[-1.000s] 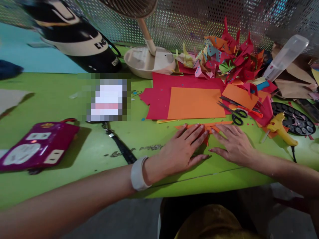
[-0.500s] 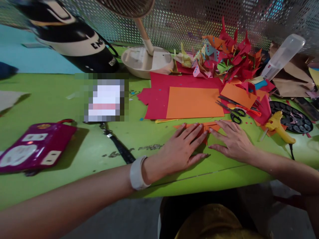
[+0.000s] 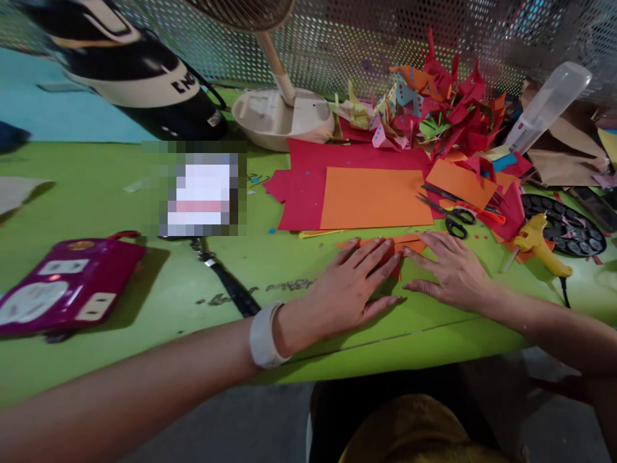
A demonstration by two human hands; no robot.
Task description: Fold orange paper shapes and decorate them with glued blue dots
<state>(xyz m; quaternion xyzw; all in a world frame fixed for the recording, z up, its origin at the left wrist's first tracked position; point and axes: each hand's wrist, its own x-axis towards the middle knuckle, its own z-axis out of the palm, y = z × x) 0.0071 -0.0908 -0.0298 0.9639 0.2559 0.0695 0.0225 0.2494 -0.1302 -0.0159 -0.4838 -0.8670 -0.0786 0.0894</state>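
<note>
My left hand [image 3: 349, 286] lies flat with its fingers stretched out, pressing on a folded orange paper piece [image 3: 409, 244] on the green table [image 3: 144, 276]. My right hand [image 3: 450, 270] lies flat beside it, fingers spread on the same paper, fingertips almost meeting those of the left. Most of the paper is hidden under both hands. A white band sits on my left wrist.
Beyond the hands lie an orange sheet [image 3: 376, 198] on red paper [image 3: 303, 193], black scissors [image 3: 450, 215], a yellow glue gun [image 3: 540, 243] and a pile of folded paper shapes [image 3: 434, 103]. A fan base [image 3: 282, 119], a magenta pouch [image 3: 62, 286] and a strap [image 3: 231, 286] lie to the left.
</note>
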